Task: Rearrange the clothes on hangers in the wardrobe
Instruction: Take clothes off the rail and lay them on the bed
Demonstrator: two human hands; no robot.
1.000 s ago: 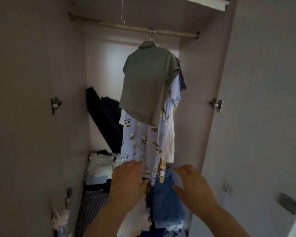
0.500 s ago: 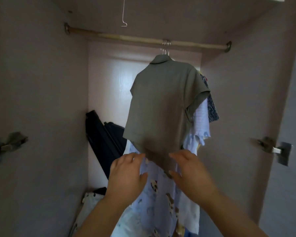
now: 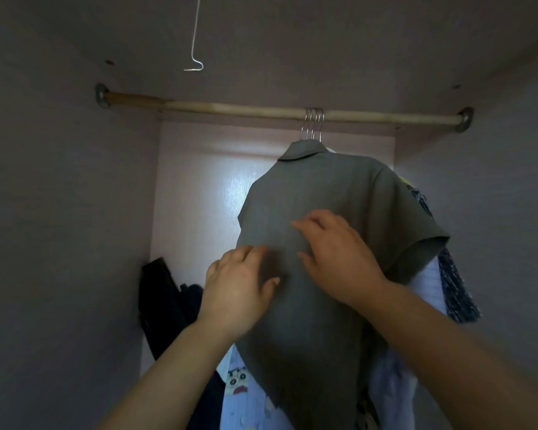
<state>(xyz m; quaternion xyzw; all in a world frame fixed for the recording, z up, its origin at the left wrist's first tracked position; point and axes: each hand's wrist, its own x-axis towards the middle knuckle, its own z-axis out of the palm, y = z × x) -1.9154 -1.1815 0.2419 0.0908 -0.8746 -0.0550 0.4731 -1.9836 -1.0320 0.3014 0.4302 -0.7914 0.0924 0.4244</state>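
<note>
Lightly, left hand (image 3: 239,287) fingers half-curled, right hand (image 3: 339,259) fingers spread; both touch grey shirt (image 3: 323,187) (on rail (image 3: 230,108)).

The wardrobe (image 3: 59,212) is dim inside, its side walls (image 3: 494,212) and top panel (image 3: 323,41) a dull mauve-grey, while the pale back panel (image 3: 196,197) catches a soft patch of light. A wooden rod (image 3: 230,107) spans the width just under the top, seated in a metal socket (image 3: 101,96) at each end, and a bent wire hook (image 3: 194,65) hangs down toward the left. A dark shape (image 3: 162,299) leans in the lower left corner.
</note>
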